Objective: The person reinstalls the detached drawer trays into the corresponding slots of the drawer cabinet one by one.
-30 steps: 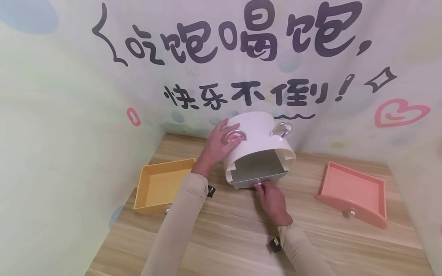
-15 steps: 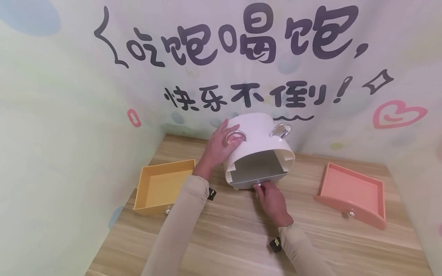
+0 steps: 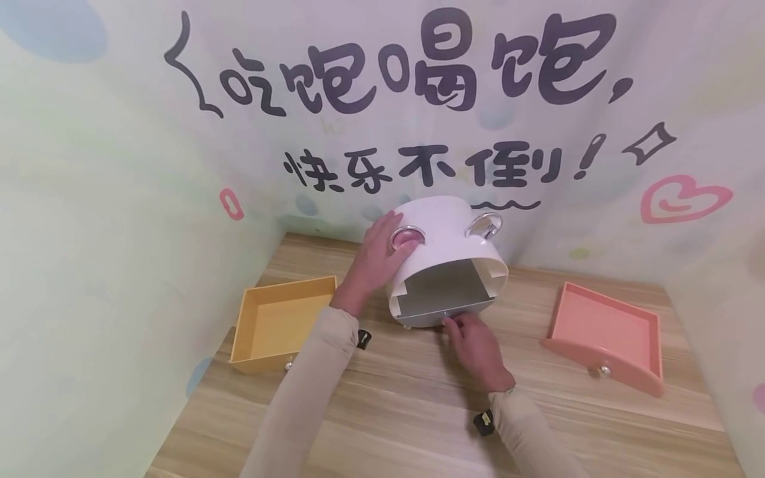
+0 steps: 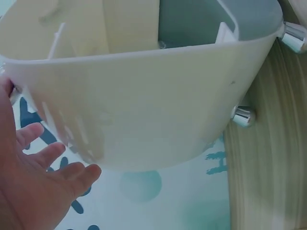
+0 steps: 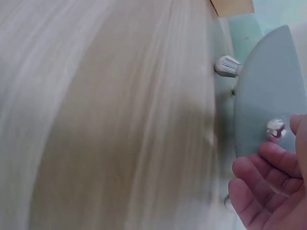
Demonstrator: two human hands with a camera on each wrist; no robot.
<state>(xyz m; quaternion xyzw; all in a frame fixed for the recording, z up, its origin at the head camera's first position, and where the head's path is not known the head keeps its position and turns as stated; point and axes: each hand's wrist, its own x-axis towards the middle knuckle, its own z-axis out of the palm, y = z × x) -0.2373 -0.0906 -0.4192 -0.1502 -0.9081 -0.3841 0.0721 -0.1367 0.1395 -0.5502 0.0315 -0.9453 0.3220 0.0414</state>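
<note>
A person in beige sleeves (image 3: 532, 425), with a small black box (image 3: 484, 421) at the right wrist, leans over a pale wood-grain bench (image 3: 406, 425). Of the two hands, the right hand (image 3: 478, 348) is released: its fingers are loosely bent just beside a round silver knob (image 5: 276, 127), with no clear grip on it.

Near the bench's right edge lies a shallow pink plastic drawer (image 3: 606, 325), its curved front and silver knob facing the person. A yellow plastic drawer (image 3: 275, 322) lies along the left edge, partly behind the left sleeve.

Farther in, a grey drawer (image 3: 430, 320) with a curved front sits in the lower part of a glossy white rounded housing (image 3: 442, 229); the space above it is unfilled. This housing stands near the middle of the bench's far edge, with silver feet beneath. The left hand (image 3: 376, 255) is not clenched: its thumb lies by a silver ring handle (image 3: 408, 227), its fingers loosely extended along the side. A second silver ring (image 3: 487, 215) is on the right.

Beyond the far edge rises a pale wall with dark Chinese lettering (image 3: 448, 81) and a pink heart outline.
</note>
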